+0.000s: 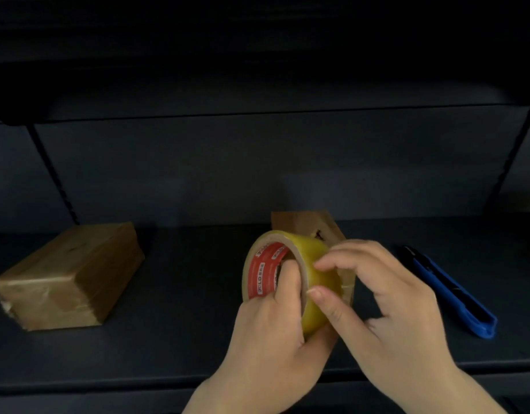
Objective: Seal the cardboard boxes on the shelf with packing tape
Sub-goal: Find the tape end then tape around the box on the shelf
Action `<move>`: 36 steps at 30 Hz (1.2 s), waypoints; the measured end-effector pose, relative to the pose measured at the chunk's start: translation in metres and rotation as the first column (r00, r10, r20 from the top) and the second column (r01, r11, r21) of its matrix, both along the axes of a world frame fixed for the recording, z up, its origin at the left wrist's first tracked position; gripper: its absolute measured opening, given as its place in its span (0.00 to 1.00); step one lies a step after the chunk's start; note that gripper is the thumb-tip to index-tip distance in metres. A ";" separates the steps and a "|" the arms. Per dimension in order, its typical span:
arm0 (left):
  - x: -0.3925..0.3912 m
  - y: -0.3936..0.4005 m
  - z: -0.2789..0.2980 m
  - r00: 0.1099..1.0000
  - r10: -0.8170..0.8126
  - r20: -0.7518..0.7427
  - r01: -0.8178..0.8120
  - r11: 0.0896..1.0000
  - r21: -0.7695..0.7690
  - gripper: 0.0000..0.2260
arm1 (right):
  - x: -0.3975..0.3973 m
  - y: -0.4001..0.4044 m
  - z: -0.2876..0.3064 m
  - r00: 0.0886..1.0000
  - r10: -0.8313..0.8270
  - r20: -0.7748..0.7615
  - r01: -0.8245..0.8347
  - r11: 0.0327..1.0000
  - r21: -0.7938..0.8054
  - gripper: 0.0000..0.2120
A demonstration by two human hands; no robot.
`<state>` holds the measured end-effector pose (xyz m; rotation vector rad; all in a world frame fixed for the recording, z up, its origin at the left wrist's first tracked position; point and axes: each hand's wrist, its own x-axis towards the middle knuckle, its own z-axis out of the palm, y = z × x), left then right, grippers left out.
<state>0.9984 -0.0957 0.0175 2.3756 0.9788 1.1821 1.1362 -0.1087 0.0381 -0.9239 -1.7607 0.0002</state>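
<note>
A roll of clear yellowish packing tape (pixel 317 264) with a red label inside its core is held in front of me above the dark shelf (pixel 183 309). My left hand (pixel 272 330) grips it, fingers hooked through the core. My right hand (pixel 386 300) rests its thumb and fingertips on the roll's outer surface. Directly behind the roll stands a small cardboard box (pixel 302 224), mostly hidden by the roll and my hands. A second cardboard box (pixel 69 273), shiny with tape on its faces, lies at the left of the shelf.
A blue utility knife (pixel 449 291) lies on the shelf to the right of my hands. Another dark shelf hangs overhead, with slanted support brackets (pixel 53 171) at the left and right. The shelf's front edge (pixel 138 380) runs just below my wrists.
</note>
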 end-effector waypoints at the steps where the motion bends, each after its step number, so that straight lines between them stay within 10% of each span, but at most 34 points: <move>1: 0.000 0.000 -0.001 1.000 0.004 -0.008 -0.004 1.000 0.007 0.25 | 0.000 0.000 0.000 1.000 -0.003 0.000 0.003 1.000 -0.001 0.07; 21: -0.004 0.002 0.003 0.993 0.066 -0.097 -0.056 0.993 0.104 0.18 | -0.005 -0.001 -0.002 0.997 -0.036 -0.074 0.032 0.998 -0.049 0.05; 26: -0.004 -0.001 0.007 0.992 0.053 -0.111 -0.044 0.996 0.083 0.21 | -0.008 -0.001 -0.004 0.994 -0.062 -0.088 0.055 0.995 -0.079 0.18; 36: -0.006 -0.002 0.008 0.980 0.112 -0.167 -0.083 0.982 0.170 0.18 | -0.010 -0.005 -0.004 0.990 -0.054 -0.129 0.041 0.995 -0.095 0.05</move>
